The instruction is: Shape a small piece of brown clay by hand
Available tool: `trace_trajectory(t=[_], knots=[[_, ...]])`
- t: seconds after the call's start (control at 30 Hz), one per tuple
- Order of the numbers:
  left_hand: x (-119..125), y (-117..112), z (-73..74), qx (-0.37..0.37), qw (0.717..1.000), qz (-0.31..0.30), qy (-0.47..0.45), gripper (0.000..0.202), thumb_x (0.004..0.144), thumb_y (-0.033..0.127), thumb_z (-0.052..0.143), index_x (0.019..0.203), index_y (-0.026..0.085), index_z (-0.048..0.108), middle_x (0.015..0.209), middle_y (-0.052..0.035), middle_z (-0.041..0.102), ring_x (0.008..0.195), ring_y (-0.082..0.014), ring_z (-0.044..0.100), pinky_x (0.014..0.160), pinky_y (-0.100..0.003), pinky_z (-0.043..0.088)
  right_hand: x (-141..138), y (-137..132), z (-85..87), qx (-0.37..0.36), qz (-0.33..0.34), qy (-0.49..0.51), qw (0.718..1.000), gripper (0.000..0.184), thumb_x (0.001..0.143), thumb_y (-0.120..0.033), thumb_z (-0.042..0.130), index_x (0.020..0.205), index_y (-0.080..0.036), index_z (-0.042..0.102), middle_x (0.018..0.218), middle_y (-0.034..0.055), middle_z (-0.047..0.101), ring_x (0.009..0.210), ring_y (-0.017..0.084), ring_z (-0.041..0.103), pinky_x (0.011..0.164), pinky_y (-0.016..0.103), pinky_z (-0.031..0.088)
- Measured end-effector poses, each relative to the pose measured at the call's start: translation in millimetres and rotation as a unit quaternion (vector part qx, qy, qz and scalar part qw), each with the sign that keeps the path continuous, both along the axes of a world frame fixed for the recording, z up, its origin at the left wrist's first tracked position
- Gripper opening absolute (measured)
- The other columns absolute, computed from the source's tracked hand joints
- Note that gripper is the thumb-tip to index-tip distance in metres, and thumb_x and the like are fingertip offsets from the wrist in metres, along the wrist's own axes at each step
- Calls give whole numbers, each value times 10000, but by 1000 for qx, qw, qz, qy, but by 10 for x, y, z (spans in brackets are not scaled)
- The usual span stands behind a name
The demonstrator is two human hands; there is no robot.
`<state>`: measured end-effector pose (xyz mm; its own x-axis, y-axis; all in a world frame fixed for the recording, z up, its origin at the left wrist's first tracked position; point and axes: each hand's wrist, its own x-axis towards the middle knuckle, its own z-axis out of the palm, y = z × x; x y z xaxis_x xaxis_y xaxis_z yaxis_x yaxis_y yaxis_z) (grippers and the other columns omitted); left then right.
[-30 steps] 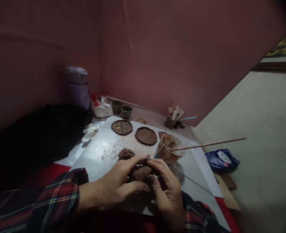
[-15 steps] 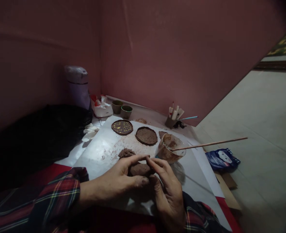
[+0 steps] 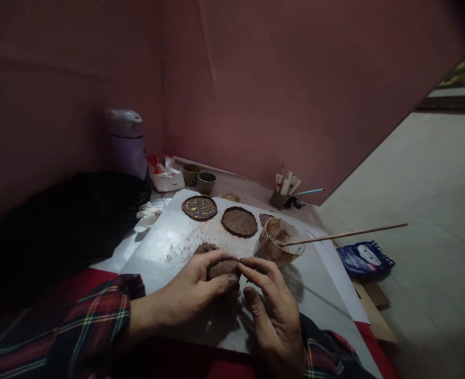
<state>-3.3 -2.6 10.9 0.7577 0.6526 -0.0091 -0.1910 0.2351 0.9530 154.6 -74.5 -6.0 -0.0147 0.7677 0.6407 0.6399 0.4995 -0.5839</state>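
A lump of brown clay [image 3: 221,269] is held above the white sheet by my left hand [image 3: 195,281], thumb on the near side and fingers around the far side. My right hand [image 3: 274,305] is at the clay's right end; its fingertips come up to the edge, while the thumb stands apart from it. Whether those fingertips press on the clay I cannot tell. Behind my left hand lies a rougher heap of clay [image 3: 205,247], partly hidden. Farther back are a flat round clay disc with a raised rim [image 3: 239,221] and a dark disc with yellow marks [image 3: 199,208].
Right of the discs stands a smeared cup [image 3: 274,245] with a long thin stick [image 3: 354,231] jutting rightward. Two small cups [image 3: 206,183], a tissue pack [image 3: 167,176] and a pot of tools [image 3: 280,197] line the back. A black bag [image 3: 70,221] lies left.
My right thumb has come away from the clay and the right hand has opened a little. My left hand keeps hold of the lump, now tilted slightly more upright.
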Motion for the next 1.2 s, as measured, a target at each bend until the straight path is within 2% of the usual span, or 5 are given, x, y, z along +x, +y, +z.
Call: trace_trajectory(t=[0.2, 0.4, 0.7, 0.9, 1.2], knots=[[1, -19, -1, -16, 1000, 4, -7, 187, 809, 251, 656, 952, 140, 608, 813, -6, 584, 784, -131, 558, 715, -239, 442, -14, -14, -12, -15, -14, 13, 1000, 308, 922, -150, 436, 1172, -263, 577, 1134, 60, 577, 1061, 183, 567, 879, 314, 482], [15, 12, 0, -94, 995, -35, -21, 249, 823, 300, 650, 1009, 154, 574, 796, -7, 608, 581, -97, 586, 564, -234, 476, -30, -29, -9, -9, -19, 22, 1000, 286, 918, -149, 444, 1142, -257, 585, 1131, 62, 581, 1062, 191, 572, 877, 323, 481], [14, -3, -17, -147, 986, -61, -51, 217, 831, 261, 642, 1012, 158, 579, 875, -12, 603, 672, -123, 618, 624, -270, 502, -68, -24, 48, 2, -3, 30, 1000, 204, 903, -178, 484, 1067, -227, 595, 1110, 67, 561, 1053, 194, 556, 864, 325, 469], [-1, 30, -7, -82, 996, -20, -1, 184, 778, 179, 684, 949, 147, 624, 905, -15, 626, 902, -147, 592, 770, -233, 452, -73, -18, 69, 6, 8, 17, 1000, 155, 872, -198, 565, 1018, -211, 616, 1082, 67, 564, 1035, 194, 556, 863, 314, 463], [6, -6, -58, -112, 991, -69, -4, 237, 811, 222, 643, 1023, 118, 613, 823, -54, 658, 668, -134, 625, 627, -243, 483, -58, -18, 33, 21, 26, 1, 999, 164, 875, -117, 520, 959, -202, 631, 1047, 66, 578, 1014, 190, 552, 857, 327, 452]])
